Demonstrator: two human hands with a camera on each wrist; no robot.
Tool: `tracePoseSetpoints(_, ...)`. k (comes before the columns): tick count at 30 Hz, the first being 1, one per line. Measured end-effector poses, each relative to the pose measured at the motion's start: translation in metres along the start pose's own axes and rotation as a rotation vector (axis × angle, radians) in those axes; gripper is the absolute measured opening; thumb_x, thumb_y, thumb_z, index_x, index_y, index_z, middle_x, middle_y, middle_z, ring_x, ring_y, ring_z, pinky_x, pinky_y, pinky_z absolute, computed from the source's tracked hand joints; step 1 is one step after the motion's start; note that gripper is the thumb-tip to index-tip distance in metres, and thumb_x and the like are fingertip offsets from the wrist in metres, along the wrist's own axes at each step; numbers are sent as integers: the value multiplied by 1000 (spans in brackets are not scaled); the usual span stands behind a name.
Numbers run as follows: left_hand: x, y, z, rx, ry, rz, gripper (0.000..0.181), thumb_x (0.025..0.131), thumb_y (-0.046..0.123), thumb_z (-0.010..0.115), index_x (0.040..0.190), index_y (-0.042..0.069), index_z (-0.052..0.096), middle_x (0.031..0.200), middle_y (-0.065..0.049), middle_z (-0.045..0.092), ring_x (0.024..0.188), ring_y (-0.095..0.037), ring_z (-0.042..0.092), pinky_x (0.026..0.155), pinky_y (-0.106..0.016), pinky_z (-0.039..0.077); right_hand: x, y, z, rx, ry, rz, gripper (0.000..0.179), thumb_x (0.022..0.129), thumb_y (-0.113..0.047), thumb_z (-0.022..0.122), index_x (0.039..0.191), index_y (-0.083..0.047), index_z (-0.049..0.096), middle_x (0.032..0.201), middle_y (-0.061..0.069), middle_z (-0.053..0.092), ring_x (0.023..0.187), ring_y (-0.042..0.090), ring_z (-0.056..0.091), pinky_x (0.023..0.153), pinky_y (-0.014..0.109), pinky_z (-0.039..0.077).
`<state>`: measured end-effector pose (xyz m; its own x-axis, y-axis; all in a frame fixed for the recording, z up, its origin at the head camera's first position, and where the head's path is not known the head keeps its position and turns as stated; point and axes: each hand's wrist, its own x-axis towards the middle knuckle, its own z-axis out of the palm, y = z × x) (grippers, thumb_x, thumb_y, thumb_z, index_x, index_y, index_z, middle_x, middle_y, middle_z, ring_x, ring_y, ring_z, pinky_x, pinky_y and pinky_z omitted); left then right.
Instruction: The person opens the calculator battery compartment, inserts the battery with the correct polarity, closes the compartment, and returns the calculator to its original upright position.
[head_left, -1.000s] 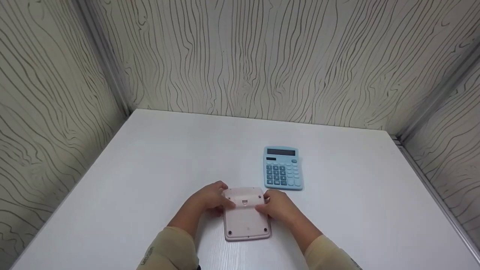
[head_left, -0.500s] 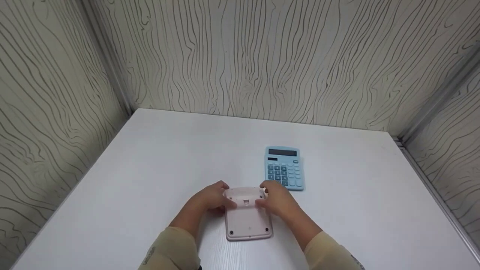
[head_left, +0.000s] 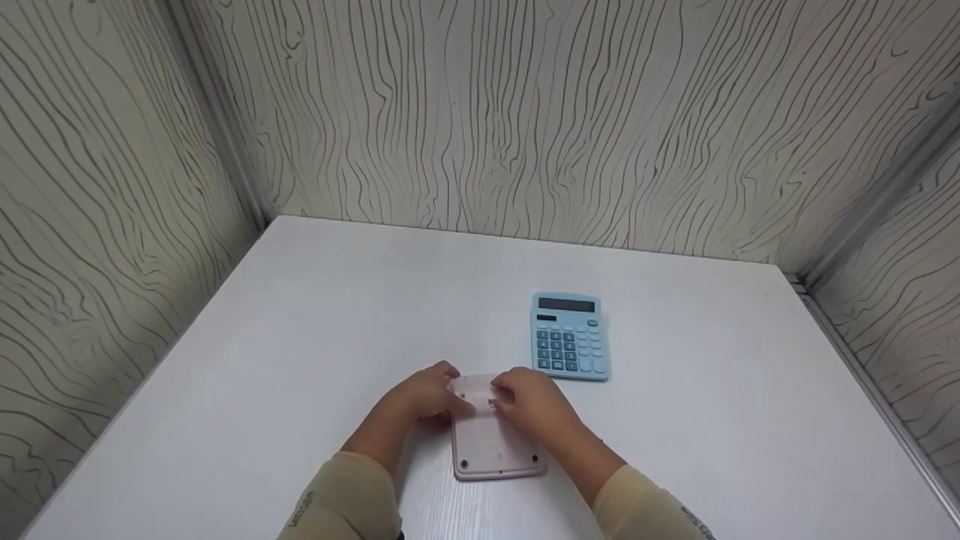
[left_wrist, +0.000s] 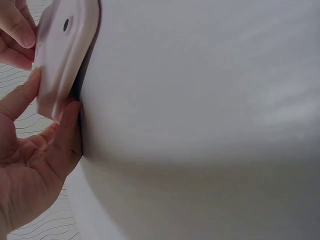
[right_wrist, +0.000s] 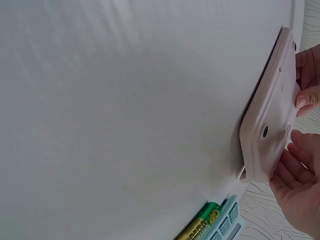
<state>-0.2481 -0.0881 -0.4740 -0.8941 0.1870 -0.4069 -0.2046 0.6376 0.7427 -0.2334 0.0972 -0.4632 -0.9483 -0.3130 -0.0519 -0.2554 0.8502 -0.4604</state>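
A pale pink calculator (head_left: 496,442) lies face down, its back with dark round feet and a small latch turned up. My left hand (head_left: 429,394) grips its left edge near the top end; the left wrist view shows the thumb on the back and a fingertip under the edge. My right hand (head_left: 536,405) reaches over the back from the right, fingers curled and thumb tip right at the latch. In the right wrist view its other fingertips (right_wrist: 276,182) meet the top end. The calculator's front is hidden.
A light blue calculator (head_left: 568,337) lies face up on the white table (head_left: 360,300), just beyond my right hand. Beside it, in the right wrist view, is a green and gold battery (right_wrist: 202,222). Wood-patterned walls (head_left: 480,112) enclose the table's back and sides.
My right hand has moved left from the pink calculator's right edge onto its back, at the latch. The left hand keeps its grip, and the calculator stays nearly in place.
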Motion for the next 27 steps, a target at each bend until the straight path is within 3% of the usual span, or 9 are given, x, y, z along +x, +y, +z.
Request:
tracePoseSetpoints(7,0,3,-1,12,-6,-16,64,69,29,78,122,10,46,90,-4,57,73,-18,56,65,-29,45,0,-2,4,-106,10,-52,27,84,-25,66,109,-15,67,98,-3,61,97,17,59,87,33,48)
tracePoseSetpoints(15,1,3,-1,-31,-40,-39,61,72,25,76,121,9,44,79,-8,59,64,-19,60,59,-30,50,3,-2,3,-382,0,-222,17,88,-26,60,102,-17,67,91,-5,59,86,13,58,81,28,50)
tracePoseSetpoints(27,2,5,0,-24,-39,-52,62,73,25,76,123,9,43,79,-8,59,64,-20,61,58,-31,51,3,0,0,-435,-19,-311,16,92,-23,55,100,-17,66,97,-3,60,88,13,57,80,26,50)
